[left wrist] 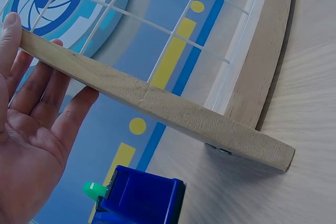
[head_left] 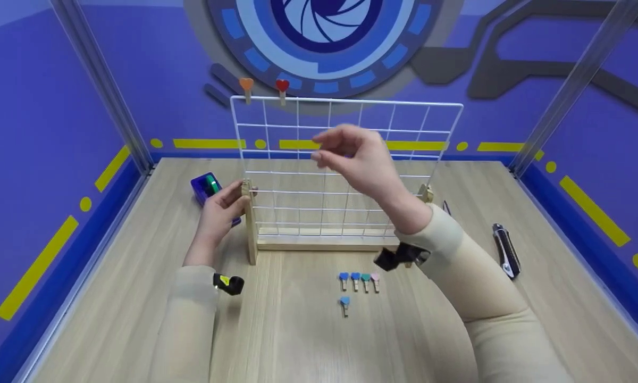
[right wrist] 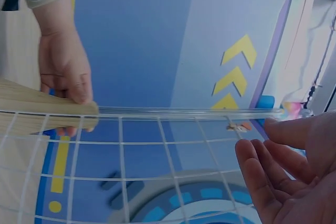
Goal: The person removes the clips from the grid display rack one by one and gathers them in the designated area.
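A white wire grid (head_left: 345,181) stands upright in a wooden frame. My left hand (head_left: 218,215) holds the upper end of its left wooden post (left wrist: 142,95), thumb on one side and fingers on the other. My right hand (head_left: 364,162) is raised in front of the grid, its thumb and fingertips apart with nothing between them, as the right wrist view (right wrist: 289,169) also shows. An orange heart clothespin (head_left: 246,85) and a red heart clothespin (head_left: 282,86) are clipped on the top wire, towards the left corner.
Several small heart clothespins (head_left: 355,277), blue, green and pink, lie on the table before the rack, a light blue one (head_left: 345,302) nearer me. A dark blue box (head_left: 199,186) with a green item stands behind my left hand. A utility knife (head_left: 505,250) lies at the right.
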Demonstrator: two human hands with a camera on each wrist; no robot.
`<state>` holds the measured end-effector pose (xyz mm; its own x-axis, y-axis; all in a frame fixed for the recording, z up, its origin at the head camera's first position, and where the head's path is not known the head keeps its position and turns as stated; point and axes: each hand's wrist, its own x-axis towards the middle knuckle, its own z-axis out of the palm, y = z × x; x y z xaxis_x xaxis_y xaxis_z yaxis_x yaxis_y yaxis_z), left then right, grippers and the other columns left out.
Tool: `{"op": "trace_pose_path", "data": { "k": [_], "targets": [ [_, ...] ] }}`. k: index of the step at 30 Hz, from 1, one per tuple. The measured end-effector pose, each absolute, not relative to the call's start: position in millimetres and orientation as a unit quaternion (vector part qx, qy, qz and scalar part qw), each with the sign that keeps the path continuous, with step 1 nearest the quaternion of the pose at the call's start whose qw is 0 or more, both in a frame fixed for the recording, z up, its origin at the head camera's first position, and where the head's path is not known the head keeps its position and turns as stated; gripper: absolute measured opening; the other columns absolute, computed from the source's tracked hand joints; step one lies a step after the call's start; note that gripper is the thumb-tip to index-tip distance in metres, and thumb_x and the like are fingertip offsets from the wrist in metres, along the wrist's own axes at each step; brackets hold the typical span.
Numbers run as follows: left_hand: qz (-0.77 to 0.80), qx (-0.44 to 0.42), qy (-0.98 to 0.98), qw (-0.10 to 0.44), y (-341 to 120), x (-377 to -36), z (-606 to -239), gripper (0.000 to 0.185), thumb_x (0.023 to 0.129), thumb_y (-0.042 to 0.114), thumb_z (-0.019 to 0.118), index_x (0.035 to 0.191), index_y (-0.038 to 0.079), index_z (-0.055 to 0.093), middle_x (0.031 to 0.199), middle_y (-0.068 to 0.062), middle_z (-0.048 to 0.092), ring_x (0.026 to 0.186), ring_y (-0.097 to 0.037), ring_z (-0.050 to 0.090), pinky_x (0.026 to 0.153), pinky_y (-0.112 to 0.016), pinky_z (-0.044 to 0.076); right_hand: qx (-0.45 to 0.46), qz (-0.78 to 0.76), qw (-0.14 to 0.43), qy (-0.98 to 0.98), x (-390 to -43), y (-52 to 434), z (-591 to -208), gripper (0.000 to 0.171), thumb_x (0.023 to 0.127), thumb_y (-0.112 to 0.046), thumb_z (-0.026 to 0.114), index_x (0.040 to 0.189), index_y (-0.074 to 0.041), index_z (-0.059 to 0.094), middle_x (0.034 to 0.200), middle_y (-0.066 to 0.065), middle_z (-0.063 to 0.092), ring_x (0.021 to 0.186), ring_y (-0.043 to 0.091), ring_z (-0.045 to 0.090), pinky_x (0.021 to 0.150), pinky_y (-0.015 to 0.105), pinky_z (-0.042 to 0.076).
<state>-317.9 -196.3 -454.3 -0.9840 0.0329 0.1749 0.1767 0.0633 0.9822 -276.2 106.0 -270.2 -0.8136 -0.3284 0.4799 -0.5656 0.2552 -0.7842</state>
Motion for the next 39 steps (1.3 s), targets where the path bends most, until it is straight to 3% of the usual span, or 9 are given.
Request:
{"op": "trace_pose_path", "data": {
  "k": [14, 20, 26, 30, 39],
  "targets": [
    [-0.676, -0.054, -0.733, 0.055, -195, -319, -453, 0.051, 0.104, 0.02, 0.062, 0.152, 0.008, 0.049, 0.145, -0.018, 0.062, 0.118, -0.005, 0.067, 0.1, -0.025, 0.057, 0.267, 0.563, 0.161, -0.765, -308, 78, -209, 0.024, 0.094, -0.014, 0.076, 0.116, -0.003, 0.073, 0.113, 0.012, 0.076, 0.097, 0.016, 0.072, 0.091, 0.025, 0.059],
    [-0.678, -0.057, -0.731, 0.054, -195, -319, -455, 0.054, 0.102, 0.022, 0.064, 0.152, 0.008, 0.05, 0.146, -0.018, 0.061, 0.116, -0.002, 0.067, 0.098, -0.023, 0.058, 0.248, 0.561, 0.151, -0.776, -326, 69, -201, 0.024, 0.096, -0.017, 0.075, 0.117, -0.007, 0.073, 0.114, 0.008, 0.076, 0.102, 0.015, 0.072, 0.094, 0.023, 0.058],
    [-0.669, -0.053, -0.739, 0.052, -197, -320, -455, 0.055, 0.103, 0.025, 0.064, 0.154, 0.01, 0.048, 0.147, -0.015, 0.061, 0.126, -0.011, 0.065, 0.102, -0.027, 0.056, 0.244, 0.542, 0.135, -0.793, -336, 60, -198, 0.024, 0.097, -0.018, 0.073, 0.119, -0.008, 0.073, 0.118, 0.007, 0.075, 0.106, 0.013, 0.071, 0.098, 0.021, 0.056],
    [-0.669, -0.056, -0.74, 0.051, -197, -319, -455, 0.055, 0.103, 0.027, 0.064, 0.154, 0.012, 0.049, 0.147, -0.013, 0.062, 0.128, -0.013, 0.064, 0.103, -0.027, 0.056, 0.233, 0.515, 0.12, -0.816, -337, 55, -196, 0.026, 0.097, -0.02, 0.073, 0.121, -0.01, 0.072, 0.118, 0.005, 0.076, 0.105, 0.011, 0.071, 0.096, 0.02, 0.056],
    [-0.682, -0.066, -0.726, 0.056, -195, -318, -454, 0.053, 0.103, 0.02, 0.063, 0.152, 0.007, 0.049, 0.145, -0.017, 0.062, 0.115, 0.0, 0.067, 0.098, -0.022, 0.058, 0.199, 0.459, 0.093, -0.861, -335, 48, -194, 0.022, 0.098, -0.027, 0.072, 0.113, -0.013, 0.079, 0.112, 0.002, 0.079, 0.098, 0.008, 0.072, 0.09, 0.02, 0.058]
  ]
}}
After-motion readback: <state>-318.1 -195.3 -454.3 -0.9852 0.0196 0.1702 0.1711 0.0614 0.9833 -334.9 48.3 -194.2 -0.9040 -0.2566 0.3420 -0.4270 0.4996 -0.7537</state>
